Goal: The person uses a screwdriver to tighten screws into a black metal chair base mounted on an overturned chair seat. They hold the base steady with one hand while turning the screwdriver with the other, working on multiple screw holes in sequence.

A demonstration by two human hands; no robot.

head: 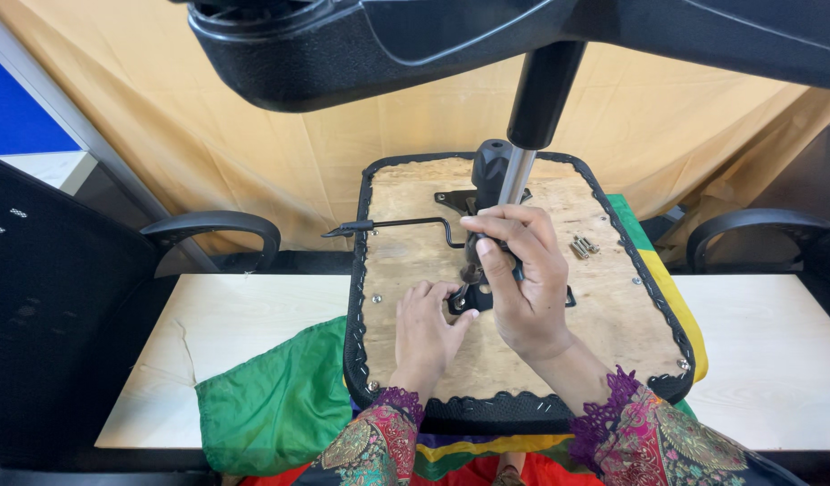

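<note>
- My right hand (521,286) was clenched around the black mechanism (476,270) bolted to the underside of the chair seat, fingers (500,229) curled over its upper part and my thumb running down along its side.
- My left hand (428,326) rested on the plywood just to the left of it, fingers bent, their tips touching the lower left corner of the mechanism's base plate; it gripped nothing that I could make out.
- The mechanism sat near the middle of the upturned seat (406,270), whose bare plywood bottom faced up at me, edged all round with stapled black fabric.
- A shiny gas-lift column (516,175) rose out of the mechanism just above my right hand, passing into a black sleeve (543,85) and up to the chair base (361,49) that filled the top of my view.
- A thin black lever (392,225) stuck out leftward from the mechanism, its tip reaching past the seat's left edge.
- A few loose bolts (584,246) lay on the plywood to the right of my right hand, apart from it.
- The seat lay on a green cloth (280,405) with yellow and red parts, spread on a pale table (226,315).
- Black chair armrests (212,225) stood behind the table on each side, with a tan curtain (253,135) beyond.
</note>
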